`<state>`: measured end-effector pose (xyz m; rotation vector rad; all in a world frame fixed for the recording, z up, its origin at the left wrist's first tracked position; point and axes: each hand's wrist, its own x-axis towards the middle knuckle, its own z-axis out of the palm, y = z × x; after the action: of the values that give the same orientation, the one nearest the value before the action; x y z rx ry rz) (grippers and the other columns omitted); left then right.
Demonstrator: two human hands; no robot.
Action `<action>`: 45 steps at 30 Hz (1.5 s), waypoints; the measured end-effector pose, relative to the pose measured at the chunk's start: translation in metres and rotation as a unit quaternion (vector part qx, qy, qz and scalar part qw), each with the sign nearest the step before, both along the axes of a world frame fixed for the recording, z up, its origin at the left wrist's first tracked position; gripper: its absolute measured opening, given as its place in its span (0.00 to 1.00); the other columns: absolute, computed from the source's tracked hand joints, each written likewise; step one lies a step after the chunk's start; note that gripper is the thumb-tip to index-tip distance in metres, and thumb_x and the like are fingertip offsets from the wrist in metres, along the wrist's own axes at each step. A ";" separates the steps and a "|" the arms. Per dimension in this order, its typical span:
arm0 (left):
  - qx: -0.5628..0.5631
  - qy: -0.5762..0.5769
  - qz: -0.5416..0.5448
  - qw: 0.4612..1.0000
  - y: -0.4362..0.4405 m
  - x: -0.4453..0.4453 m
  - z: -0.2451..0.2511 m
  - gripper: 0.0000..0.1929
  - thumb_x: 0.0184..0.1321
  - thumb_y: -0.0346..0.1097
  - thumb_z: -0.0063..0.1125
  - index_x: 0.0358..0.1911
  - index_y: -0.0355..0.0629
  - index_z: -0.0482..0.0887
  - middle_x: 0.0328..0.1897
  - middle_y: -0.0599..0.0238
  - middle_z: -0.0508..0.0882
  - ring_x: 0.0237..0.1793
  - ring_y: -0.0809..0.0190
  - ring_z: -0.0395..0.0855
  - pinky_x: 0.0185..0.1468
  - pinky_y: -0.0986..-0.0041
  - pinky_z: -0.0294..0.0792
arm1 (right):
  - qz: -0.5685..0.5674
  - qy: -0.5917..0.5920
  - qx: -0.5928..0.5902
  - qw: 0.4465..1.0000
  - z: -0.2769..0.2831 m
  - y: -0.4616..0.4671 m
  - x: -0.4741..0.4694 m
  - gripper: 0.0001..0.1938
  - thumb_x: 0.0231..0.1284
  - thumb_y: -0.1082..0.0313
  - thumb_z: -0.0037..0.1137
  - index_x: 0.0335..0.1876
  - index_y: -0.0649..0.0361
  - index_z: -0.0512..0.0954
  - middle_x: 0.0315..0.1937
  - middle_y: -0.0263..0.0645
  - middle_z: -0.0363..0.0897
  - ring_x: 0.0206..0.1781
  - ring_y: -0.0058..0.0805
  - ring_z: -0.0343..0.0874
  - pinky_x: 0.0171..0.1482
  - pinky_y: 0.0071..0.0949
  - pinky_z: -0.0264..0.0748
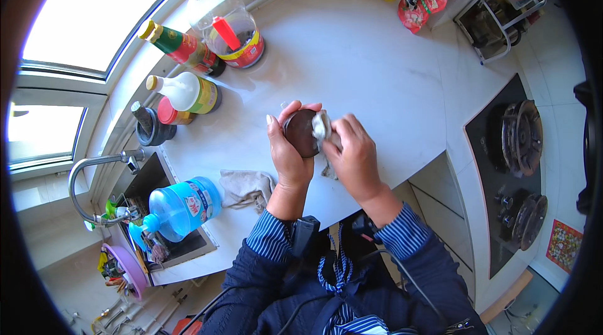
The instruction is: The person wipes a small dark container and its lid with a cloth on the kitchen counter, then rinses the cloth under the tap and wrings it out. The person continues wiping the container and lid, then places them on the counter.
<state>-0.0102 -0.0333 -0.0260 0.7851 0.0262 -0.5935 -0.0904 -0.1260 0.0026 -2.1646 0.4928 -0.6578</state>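
My left hand (pixel 292 163) cradles a dark brown round disc-like object (pixel 299 133), its flat face turned up, above the white countertop (pixel 377 85). My right hand (pixel 353 153) pinches a crumpled whitish-grey wad (pixel 321 125), perhaps cloth, against the disc's right edge. The wad is slightly blurred, and my fingers cover part of it. Below my right hand, a small ragged grey piece (pixel 330 172) shows on the counter, partly hidden. A folded grey cloth (pixel 245 186) lies left of my left wrist.
Left of my hands stand a blue plastic jug (pixel 186 208), a sink (pixel 188 250) with a faucet (pixel 101 160), a stone mortar (pixel 153 130) and several condiment bottles (pixel 188 92). A gas cooktop (pixel 494 203) is at right. A red pouch (pixel 424 3) sits at the back.
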 end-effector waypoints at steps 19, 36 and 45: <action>0.037 0.022 0.065 0.997 -0.004 0.001 0.001 0.30 0.80 0.56 0.26 0.58 0.38 0.77 0.51 0.43 0.84 0.53 0.46 0.81 0.63 0.57 0.71 | -0.043 -0.030 0.041 0.998 0.013 0.003 0.021 0.09 0.53 0.78 0.64 0.38 0.62 0.76 0.35 0.42 0.74 0.39 0.45 0.79 0.41 0.40 0.77; 0.045 0.054 0.063 0.996 -0.006 0.002 0.007 0.31 0.79 0.57 0.26 0.58 0.36 0.77 0.52 0.44 0.85 0.55 0.47 0.81 0.66 0.58 0.69 | 0.061 -0.050 0.004 0.997 0.017 -0.003 0.025 0.12 0.52 0.77 0.65 0.40 0.62 0.75 0.39 0.43 0.77 0.43 0.46 0.80 0.44 0.39 0.78; 0.014 0.027 0.033 0.999 -0.004 0.004 0.004 0.31 0.80 0.57 0.23 0.57 0.37 0.77 0.53 0.47 0.84 0.54 0.50 0.82 0.64 0.61 0.71 | 0.107 -0.043 0.001 0.993 0.012 0.000 0.022 0.09 0.57 0.72 0.63 0.41 0.60 0.75 0.40 0.42 0.75 0.47 0.45 0.79 0.47 0.41 0.79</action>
<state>-0.0059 -0.0375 -0.0221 0.7924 0.1095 -0.5527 -0.0684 -0.1263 0.0143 -2.1387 0.2126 -0.6281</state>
